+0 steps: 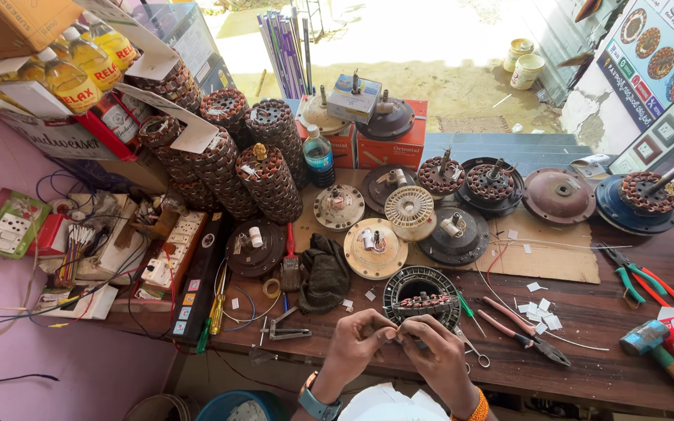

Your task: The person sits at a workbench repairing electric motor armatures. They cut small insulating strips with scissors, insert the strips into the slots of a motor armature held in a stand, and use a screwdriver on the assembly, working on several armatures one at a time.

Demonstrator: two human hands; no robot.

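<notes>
My left hand (356, 343) and my right hand (431, 351) meet at the near edge of a brown wooden workbench (626, 265). Their fingertips pinch a small pale piece (395, 335) between them; what it is cannot be made out. Just beyond the fingers lies a ring-shaped motor stator (421, 295) with copper windings, dark and round, flat on the bench. A watch sits on my left wrist and an orange bangle on my right.
Several fan motor parts (452, 234) and stacks of wound stators (267, 179) fill the back. Pliers (526, 331), green and red cutters (640, 281), a hammer (665, 359), screwdrivers (217, 308), a brush (290, 261), a dark rag (323, 273) and paper scraps lie around. A switchboard (169, 257) with wires sits left.
</notes>
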